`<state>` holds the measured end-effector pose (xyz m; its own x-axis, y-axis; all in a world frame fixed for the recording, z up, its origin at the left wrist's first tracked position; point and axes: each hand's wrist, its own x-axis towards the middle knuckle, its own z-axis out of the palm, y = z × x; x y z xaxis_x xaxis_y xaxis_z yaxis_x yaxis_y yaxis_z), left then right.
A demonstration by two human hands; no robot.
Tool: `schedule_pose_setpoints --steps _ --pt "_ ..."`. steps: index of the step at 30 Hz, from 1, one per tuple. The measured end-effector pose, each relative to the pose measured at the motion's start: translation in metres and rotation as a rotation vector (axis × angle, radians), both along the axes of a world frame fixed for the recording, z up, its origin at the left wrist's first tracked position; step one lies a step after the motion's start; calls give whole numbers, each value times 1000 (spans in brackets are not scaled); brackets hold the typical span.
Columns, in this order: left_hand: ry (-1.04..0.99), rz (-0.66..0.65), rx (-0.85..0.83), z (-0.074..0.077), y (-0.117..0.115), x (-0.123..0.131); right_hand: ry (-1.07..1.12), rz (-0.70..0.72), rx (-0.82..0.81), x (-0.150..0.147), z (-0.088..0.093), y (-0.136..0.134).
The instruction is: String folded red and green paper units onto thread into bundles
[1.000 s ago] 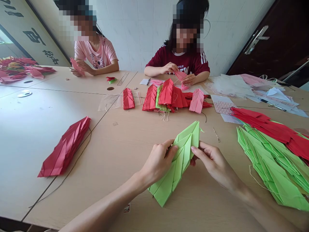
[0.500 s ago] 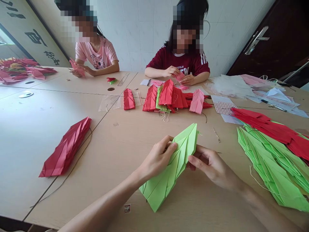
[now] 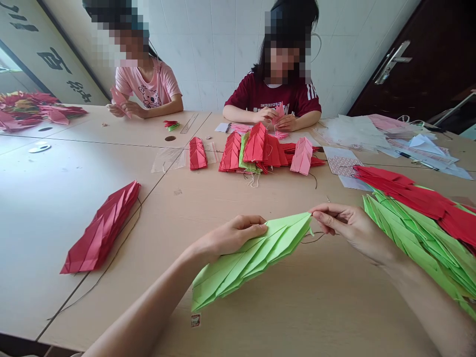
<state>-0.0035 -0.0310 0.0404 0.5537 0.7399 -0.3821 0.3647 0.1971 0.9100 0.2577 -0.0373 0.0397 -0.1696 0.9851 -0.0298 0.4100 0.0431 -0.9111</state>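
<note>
We see a folded green paper (image 3: 249, 265) slanting across the near part of the table (image 3: 159, 208), its narrow tip up and to the right. Our left hand (image 3: 238, 234) holds its upper edge, thumb on top and the other fingers largely hidden behind. Our right hand (image 3: 336, 220) is at the tip, thumb and forefinger pinched together; we cannot tell whether they grip the paper itself or a thread. A dark thread (image 3: 314, 240) curves below this hand, just right of the green paper. Well to the left of the green paper lies a folded red paper (image 3: 100, 230), with a dark cord (image 3: 119, 248) beside it. Below the green paper's lower left end we note a small sticker (image 3: 195, 320). To its right rests a stack of green papers (image 3: 420, 233) and red papers (image 3: 420, 196). Beyond it we find a mixed pile (image 3: 256, 148) and, farther still, two people, one in a maroon shirt (image 3: 245, 99), one in a pink shirt (image 3: 163, 79), each handling pink paper.
</note>
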Motion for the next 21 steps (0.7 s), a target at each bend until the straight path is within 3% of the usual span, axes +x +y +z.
schedule_pose_setpoints --steps 4,9,13,21 --pt "105 -139 121 2 4 -6 -62 -24 66 3 2 0" --pt "170 -125 214 2 7 -12 -176 -17 183 2 6 -5" --pt "142 -114 220 2 9 -14 -271 -10 278 0 6 -7" --pt "22 -213 236 8 9 -11 -383 20 324 1 1 -5"
